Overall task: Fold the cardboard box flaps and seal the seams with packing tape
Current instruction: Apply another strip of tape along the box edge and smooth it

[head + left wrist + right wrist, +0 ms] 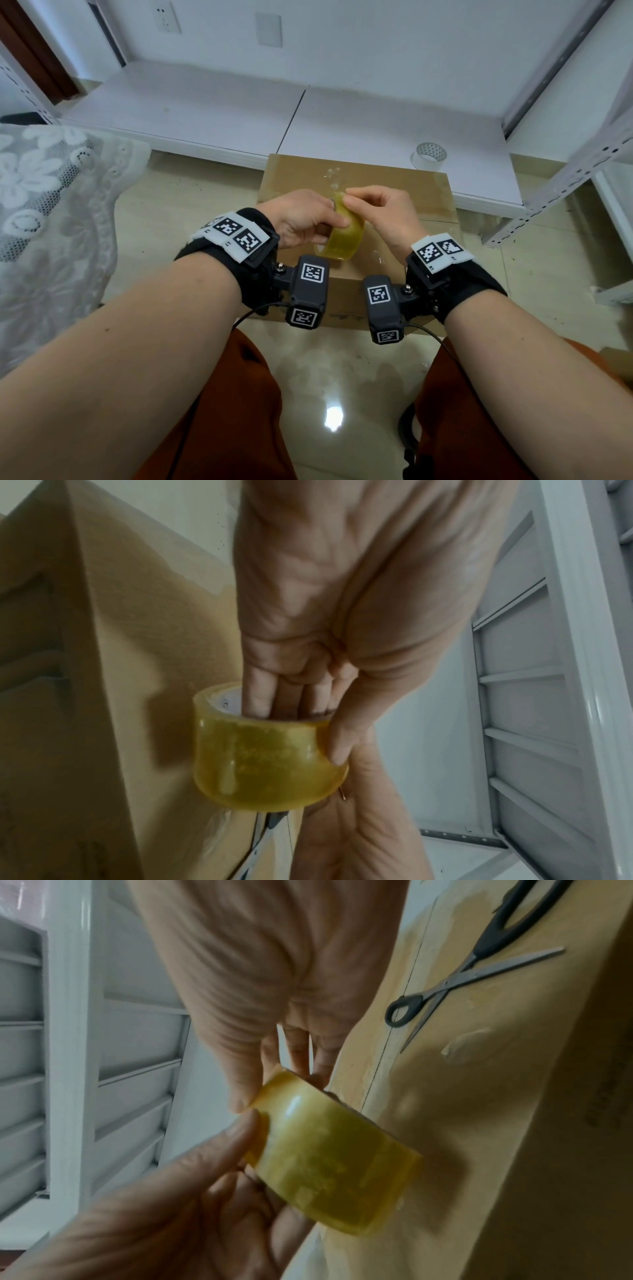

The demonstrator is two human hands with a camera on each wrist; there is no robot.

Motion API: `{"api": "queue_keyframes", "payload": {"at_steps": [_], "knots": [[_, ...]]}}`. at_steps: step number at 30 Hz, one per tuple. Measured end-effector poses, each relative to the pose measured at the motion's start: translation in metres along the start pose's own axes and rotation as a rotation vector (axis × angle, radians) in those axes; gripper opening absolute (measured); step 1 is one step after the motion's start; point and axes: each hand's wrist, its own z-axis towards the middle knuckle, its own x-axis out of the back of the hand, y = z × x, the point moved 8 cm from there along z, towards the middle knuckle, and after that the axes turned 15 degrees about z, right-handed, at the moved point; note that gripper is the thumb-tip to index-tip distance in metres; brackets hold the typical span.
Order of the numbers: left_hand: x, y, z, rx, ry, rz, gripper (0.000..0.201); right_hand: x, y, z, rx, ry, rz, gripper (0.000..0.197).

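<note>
A closed cardboard box (pixel 414 192) stands on the floor in front of my knees, with clear tape shining over its top seam. Just above it I hold a yellowish tape roll (pixel 344 238). My left hand (pixel 303 219) grips the roll with its fingers (pixel 274 696) pushed into the core and the thumb on the outside. My right hand (pixel 368 204) pinches the roll's upper edge between thumb (pixel 241 1093) and fingers. Whether a free tape end is lifted I cannot tell. Black-handled scissors (pixel 476 969) lie open on the box top (pixel 514 1096).
A second, clear tape roll (pixel 429 156) sits on the low white platform (pixel 239 113) behind the box. A white perforated metal shelf frame (pixel 561 178) stands at the right. Lace cloth (pixel 51 212) hangs at the left. Glossy floor tiles (pixel 335 377) lie between my knees.
</note>
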Motion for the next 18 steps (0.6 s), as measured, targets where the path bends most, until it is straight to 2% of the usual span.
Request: {"api": "queue_keyframes", "payload": {"at_steps": [6,12,18], "knots": [[-0.004,0.000,0.002,0.001,0.025,0.019,0.008,0.007,-0.001,0.004,-0.004,0.072,0.069,0.008],[-0.009,0.003,0.001,-0.003,-0.016,-0.011,0.012,0.007,-0.006,0.004,0.089,0.113,-0.128,0.011],[-0.011,0.004,0.000,-0.006,-0.067,-0.040,0.002,0.008,-0.009,0.003,0.147,0.141,-0.204,0.016]]}}
